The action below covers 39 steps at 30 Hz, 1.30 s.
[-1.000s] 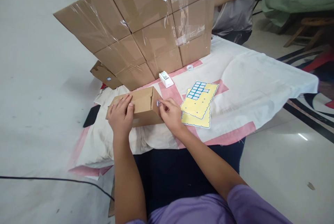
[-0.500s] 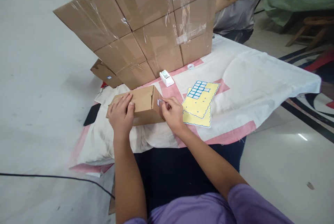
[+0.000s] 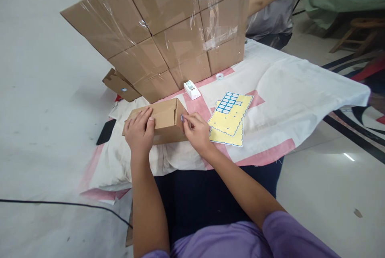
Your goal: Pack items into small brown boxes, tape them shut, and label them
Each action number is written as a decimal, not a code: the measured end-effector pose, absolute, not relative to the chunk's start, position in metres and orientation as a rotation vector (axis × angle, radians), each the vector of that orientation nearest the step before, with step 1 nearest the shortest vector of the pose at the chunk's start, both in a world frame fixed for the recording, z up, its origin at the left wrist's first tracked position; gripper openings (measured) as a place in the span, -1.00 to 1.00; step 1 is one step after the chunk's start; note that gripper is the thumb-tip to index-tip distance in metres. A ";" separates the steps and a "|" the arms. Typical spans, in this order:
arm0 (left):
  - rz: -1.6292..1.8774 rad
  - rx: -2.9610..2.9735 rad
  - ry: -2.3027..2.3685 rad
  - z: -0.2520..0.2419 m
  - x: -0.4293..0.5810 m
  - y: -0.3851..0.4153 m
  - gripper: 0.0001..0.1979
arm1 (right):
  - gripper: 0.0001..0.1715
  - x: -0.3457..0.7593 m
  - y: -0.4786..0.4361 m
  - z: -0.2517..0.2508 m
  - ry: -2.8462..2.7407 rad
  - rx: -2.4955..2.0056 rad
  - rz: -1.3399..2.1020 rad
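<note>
A closed brown cardboard box (image 3: 162, 114) lies lengthwise on the table in front of me. My left hand (image 3: 140, 127) holds its left end, fingers over the top and thumb apart along the near edge. At the right end face, my right hand (image 3: 195, 129) is closed in a pinch on a small blue-edged sticker (image 3: 182, 118), its fingertips touching the box there. Those fingers partly cover the sticker. Right of that hand, yellow sheets (image 3: 228, 121) overlap, with several blue-edged stickers (image 3: 227, 102) on the upper one.
Taped cardboard boxes (image 3: 177, 33) stand stacked at the back. Before them are a white tape dispenser (image 3: 191, 90) and a tape roll (image 3: 219, 76). Another box (image 3: 120, 85) with a label and a black phone-like object (image 3: 106, 132) lie left. A person (image 3: 270, 9) is behind the stack.
My right hand has shifted slightly left, its fingertips now against the sticker on the box end. My left hand and the box have hardly moved.
</note>
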<state>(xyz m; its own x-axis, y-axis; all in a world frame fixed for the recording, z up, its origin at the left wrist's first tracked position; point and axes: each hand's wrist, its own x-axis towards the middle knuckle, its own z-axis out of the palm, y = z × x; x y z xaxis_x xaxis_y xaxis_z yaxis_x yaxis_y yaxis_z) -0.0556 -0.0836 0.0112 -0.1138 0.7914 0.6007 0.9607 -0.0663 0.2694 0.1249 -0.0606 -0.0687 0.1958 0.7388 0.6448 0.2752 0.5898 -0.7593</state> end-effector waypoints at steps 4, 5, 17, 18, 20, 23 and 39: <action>-0.945 -1.909 -1.934 0.012 -0.055 -0.085 -0.60 | -0.70 0.125 -0.061 -0.069 -1.386 -0.937 0.399; -0.941 -1.911 -1.932 0.013 -0.055 -0.085 -0.60 | -0.70 0.125 -0.061 -0.069 -1.386 -0.937 0.398; -0.885 -1.921 -1.933 0.013 -0.056 -0.085 -0.57 | -0.70 0.126 -0.061 -0.067 -1.373 -0.916 0.515; -0.884 -1.922 -1.938 0.013 -0.056 -0.085 -0.57 | -0.70 0.127 -0.061 -0.067 -1.371 -0.905 0.521; -0.891 -1.926 -1.945 0.014 -0.056 -0.085 -0.58 | -0.70 0.127 -0.062 -0.066 -1.365 -0.880 0.525; -0.896 -1.932 -1.946 0.014 -0.055 -0.086 -0.57 | -0.69 0.128 -0.062 -0.066 -1.363 -0.876 0.548; -0.915 -1.907 -1.951 0.014 -0.054 -0.086 -0.59 | -0.67 0.127 -0.063 -0.067 -1.341 -0.824 0.597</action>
<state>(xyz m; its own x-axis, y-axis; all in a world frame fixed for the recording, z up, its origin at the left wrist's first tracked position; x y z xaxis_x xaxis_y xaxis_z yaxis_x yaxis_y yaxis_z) -0.0542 -0.0860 0.0138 -0.1021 0.8002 0.5910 0.9660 -0.0621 0.2510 0.1269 -0.0632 -0.0670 0.1545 0.7860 0.5987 0.0814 0.5938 -0.8005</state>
